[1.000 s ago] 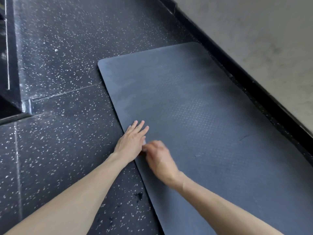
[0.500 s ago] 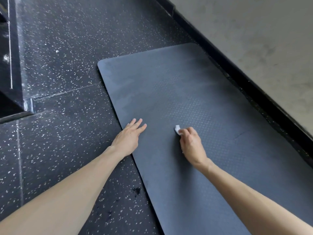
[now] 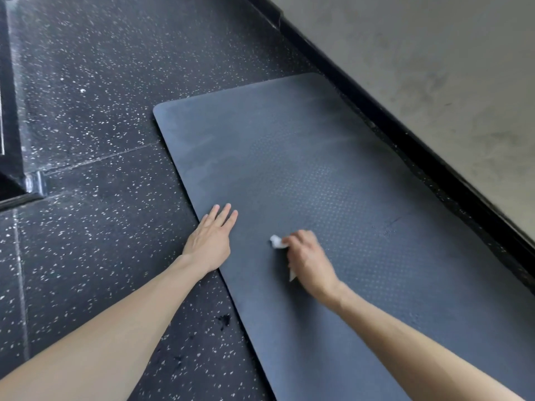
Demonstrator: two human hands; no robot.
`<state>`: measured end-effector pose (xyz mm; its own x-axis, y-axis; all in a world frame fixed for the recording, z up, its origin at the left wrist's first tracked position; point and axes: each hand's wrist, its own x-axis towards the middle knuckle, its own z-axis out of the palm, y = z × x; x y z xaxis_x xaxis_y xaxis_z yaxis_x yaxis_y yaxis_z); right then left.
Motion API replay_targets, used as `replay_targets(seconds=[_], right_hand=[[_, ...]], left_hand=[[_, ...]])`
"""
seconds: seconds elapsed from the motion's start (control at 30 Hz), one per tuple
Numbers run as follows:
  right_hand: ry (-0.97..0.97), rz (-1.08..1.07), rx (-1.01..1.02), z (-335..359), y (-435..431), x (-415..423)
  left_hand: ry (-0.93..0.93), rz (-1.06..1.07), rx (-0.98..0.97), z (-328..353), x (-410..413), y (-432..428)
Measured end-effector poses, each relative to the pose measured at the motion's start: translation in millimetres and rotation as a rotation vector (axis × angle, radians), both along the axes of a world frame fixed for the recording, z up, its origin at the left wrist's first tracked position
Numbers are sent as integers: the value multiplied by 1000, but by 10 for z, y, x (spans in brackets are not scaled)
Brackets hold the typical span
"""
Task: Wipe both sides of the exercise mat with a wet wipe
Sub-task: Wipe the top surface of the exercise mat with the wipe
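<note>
1. The dark grey exercise mat (image 3: 333, 183) lies flat on the black speckled rubber floor (image 3: 86, 111), running from its rounded far corner back toward me, with its right long edge close to the black baseboard (image 3: 405, 146) under the grey wall (image 3: 434, 53).
2. My left hand (image 3: 210, 243) rests palm-down across the mat's left long edge; the fingers are straight and held together, their tips on the mat, while the heel of the hand sits over the floor. It holds nothing.
3. My right hand (image 3: 308, 260) is on the mat, just beside the left hand and a little nearer to me, with the fingers curled round a crumpled white wet wipe (image 3: 277, 242).
4. A bunch of the wipe sticks out past my fingertips, touching the mat's dotted surface, and a thin white strip of it shows under the heel of my palm.
5. A dark smudge (image 3: 223, 319) marks the floor just off the mat's left edge, between my forearms.
6. A black metal frame (image 3: 17, 180) stands on the floor at far left.
</note>
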<state>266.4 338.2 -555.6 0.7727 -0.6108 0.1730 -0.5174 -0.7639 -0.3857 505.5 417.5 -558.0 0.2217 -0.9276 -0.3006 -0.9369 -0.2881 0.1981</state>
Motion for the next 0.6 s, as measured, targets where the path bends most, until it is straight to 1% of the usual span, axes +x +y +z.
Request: replay_targets(seconds=[0.07, 0.13, 0.2, 0.27, 0.33, 0.4, 0.5, 0.53, 0.6], right_hand=[[11, -203, -40, 30, -305, -244], [11, -300, -29, 22, -359, -319], [-44, -238, -11, -3, -119, -211], [-80, -62, 17, -48, 274, -48], [-60, 81, 57, -102, 592, 57], [-44, 140, 73, -176, 652, 60], [30, 166, 33, -187, 423, -51], [39, 135, 24, -161, 284, -124], [39, -19, 2, -96, -56, -374]], left_hand=[[5, -2, 20, 30, -18, -5], [17, 22, 40, 66, -73, -23], [-6, 35, 71, 89, -165, -51], [-65, 31, 99, 81, -269, -94], [-130, 19, 141, 86, -336, -129], [-173, 7, 176, 81, -358, -144], [-206, 5, 190, 74, -346, -140], [-203, 6, 195, 74, -342, -142], [-194, 7, 199, 79, -340, -149]])
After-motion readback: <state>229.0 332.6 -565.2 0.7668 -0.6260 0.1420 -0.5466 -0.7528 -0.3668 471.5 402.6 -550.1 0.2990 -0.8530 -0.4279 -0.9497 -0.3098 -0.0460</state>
